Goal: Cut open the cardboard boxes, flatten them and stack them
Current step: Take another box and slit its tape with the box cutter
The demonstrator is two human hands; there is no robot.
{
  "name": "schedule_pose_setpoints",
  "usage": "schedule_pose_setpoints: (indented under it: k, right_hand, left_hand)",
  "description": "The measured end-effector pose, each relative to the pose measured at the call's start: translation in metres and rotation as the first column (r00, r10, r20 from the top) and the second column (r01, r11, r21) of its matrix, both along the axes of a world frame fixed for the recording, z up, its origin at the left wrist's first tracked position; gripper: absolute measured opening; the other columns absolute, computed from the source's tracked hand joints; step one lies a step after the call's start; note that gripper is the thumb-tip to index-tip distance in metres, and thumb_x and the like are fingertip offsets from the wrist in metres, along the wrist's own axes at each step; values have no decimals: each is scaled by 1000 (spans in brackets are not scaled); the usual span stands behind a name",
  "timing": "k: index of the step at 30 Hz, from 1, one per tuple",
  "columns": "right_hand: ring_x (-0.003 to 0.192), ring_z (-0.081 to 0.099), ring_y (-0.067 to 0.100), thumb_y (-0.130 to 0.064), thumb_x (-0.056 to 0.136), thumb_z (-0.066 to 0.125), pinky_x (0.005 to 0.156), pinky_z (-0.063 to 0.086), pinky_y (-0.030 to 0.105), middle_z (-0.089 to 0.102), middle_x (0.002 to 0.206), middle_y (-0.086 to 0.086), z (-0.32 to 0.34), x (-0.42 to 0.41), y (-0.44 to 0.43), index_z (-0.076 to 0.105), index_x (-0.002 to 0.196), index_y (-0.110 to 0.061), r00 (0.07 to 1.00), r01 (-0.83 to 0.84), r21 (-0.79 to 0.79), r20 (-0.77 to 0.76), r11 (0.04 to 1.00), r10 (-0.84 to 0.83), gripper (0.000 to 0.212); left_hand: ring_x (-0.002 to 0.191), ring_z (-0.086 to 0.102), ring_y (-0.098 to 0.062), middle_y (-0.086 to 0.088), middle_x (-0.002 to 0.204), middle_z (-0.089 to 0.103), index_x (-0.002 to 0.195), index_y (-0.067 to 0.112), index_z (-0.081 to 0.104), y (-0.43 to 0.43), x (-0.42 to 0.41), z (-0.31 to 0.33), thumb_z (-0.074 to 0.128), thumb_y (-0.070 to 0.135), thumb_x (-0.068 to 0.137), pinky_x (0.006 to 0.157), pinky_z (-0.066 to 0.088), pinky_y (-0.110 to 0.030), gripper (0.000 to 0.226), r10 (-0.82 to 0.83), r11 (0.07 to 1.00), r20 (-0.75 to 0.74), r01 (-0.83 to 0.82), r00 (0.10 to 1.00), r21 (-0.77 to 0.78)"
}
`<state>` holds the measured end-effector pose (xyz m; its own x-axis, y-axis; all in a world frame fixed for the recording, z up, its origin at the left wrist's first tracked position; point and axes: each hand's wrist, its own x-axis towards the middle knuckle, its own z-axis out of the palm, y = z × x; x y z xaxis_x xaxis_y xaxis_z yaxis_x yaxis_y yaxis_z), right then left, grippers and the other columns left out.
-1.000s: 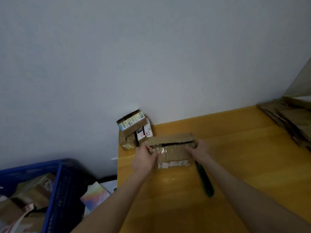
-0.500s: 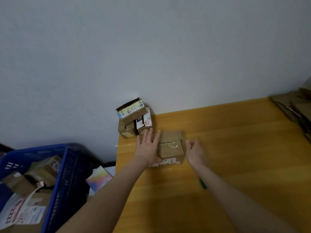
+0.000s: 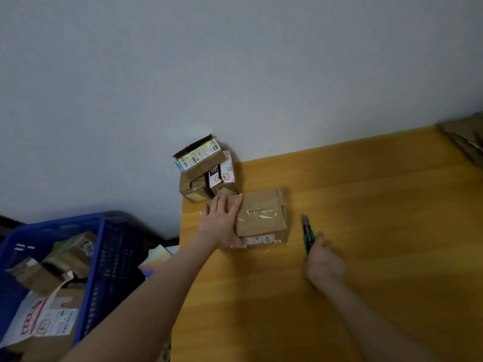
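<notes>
Head view. The left hand point(image 3: 222, 222) lies flat, fingers spread, on the left end of a taped cardboard box point(image 3: 261, 218) that rests on the wooden bench point(image 3: 366, 231); clear tape crosses the box top and a printed label shows on its near side. The right hand point(image 3: 324, 265), to the right of the box and apart from it, is closed around the handle of a green utility knife point(image 3: 308, 235), whose tip points away from the person and lies just beside the box's right end. Beyond the left hand, a small pile of labelled boxes point(image 3: 206, 173) leans against the wall point(image 3: 235, 74) at the bench's far left corner. Left of the left forearm, off the bench, a blue crate point(image 3: 104, 257) holds further boxes and printed packaging. Far to the right of the right hand, at the bench's far edge, lies flattened cardboard point(image 3: 467, 142), only partly in view
</notes>
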<state>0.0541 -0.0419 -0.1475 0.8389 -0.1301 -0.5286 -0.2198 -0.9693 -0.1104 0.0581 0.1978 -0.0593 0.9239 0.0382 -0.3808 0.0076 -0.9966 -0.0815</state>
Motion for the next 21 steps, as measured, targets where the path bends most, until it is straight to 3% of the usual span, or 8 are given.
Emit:
schedule_pose_setpoints:
  k: [3, 5, 7, 9, 12, 14, 18, 21]
  right_hand:
    - [85, 64, 16, -40, 93, 54, 58, 45, 26, 62, 96, -1, 2, -1, 0, 46, 128, -14, 1000, 19, -6, -1, 1000, -19, 44]
    - [68, 61, 13, -42, 96, 48, 48, 40, 22, 58, 76, -3, 9, 0, 1, 61, 109, -13, 993, 115, 132, -14, 984, -115, 34]
    - [57, 54, 12, -40, 98, 45, 40, 34, 21, 55, 70, -1, 21, 5, 5, 62, 104, -8, 966, 256, 362, -57, 896, -253, 37]
    - [56, 51, 12, -41, 99, 46, 39, 32, 20, 53, 70, 1, 38, 14, 8, 59, 108, -3, 913, 383, 545, -97, 746, -397, 41]
    - [71, 56, 21, -35, 98, 50, 61, 44, 29, 55, 81, 4, 61, 23, 10, 53, 120, -5, 823, 471, 756, -191, 454, -535, 37]
    - [76, 57, 25, -26, 99, 52, 70, 47, 36, 56, 85, 7, 72, 25, 9, 50, 125, -8, 791, 474, 834, -265, 280, -551, 32]
    - [66, 53, 18, -27, 98, 54, 65, 46, 31, 56, 84, 2, 89, 23, 12, 53, 121, -18, 815, 400, 900, -262, 175, -517, 25]
    - [78, 55, 16, -38, 92, 60, 62, 43, 29, 60, 91, -1, 101, 20, 15, 55, 113, -23, 815, 407, 903, -293, 135, -499, 26]
  left_hand:
    - [147, -3, -34, -16, 159, -5, 152, 31, -13, 1, -2, -2, 72, 59, 73, 117, 14, -54, 120, 17, 999, 6, -17, 1000, -34]
    - [146, 7, -33, -15, 157, 6, 153, 34, -5, 2, -1, 0, 73, 54, 72, 116, 20, -54, 114, 45, 995, 22, -43, 999, -91]
    - [142, 18, -34, -14, 154, 17, 153, 36, 4, 5, 1, 7, 75, 51, 71, 114, 26, -53, 110, 124, 968, 0, -121, 992, -218]
    - [135, 33, -33, -13, 147, 31, 152, 37, 13, 10, 3, 16, 79, 45, 70, 110, 34, -51, 106, 261, 872, -43, -255, 964, -419]
    - [119, 54, -24, -2, 131, 53, 148, 29, 29, 14, -2, 32, 83, 31, 71, 95, 50, -42, 94, 453, 487, -179, -410, 874, -771]
    - [105, 63, -17, 3, 119, 63, 141, 24, 39, 12, -14, 43, 84, 32, 70, 79, 55, -32, 84, 483, 222, -333, -481, 810, -848]
    - [108, 65, -25, -6, 119, 68, 132, 18, 52, 10, -40, 40, 81, 47, 63, 90, 55, -43, 80, 401, -124, -584, -590, 706, -798]
    - [95, 71, -24, -10, 114, 71, 123, 17, 61, 7, -53, 36, 68, 46, 79, 74, 59, -37, 53, 286, -293, -707, -644, 647, -707]
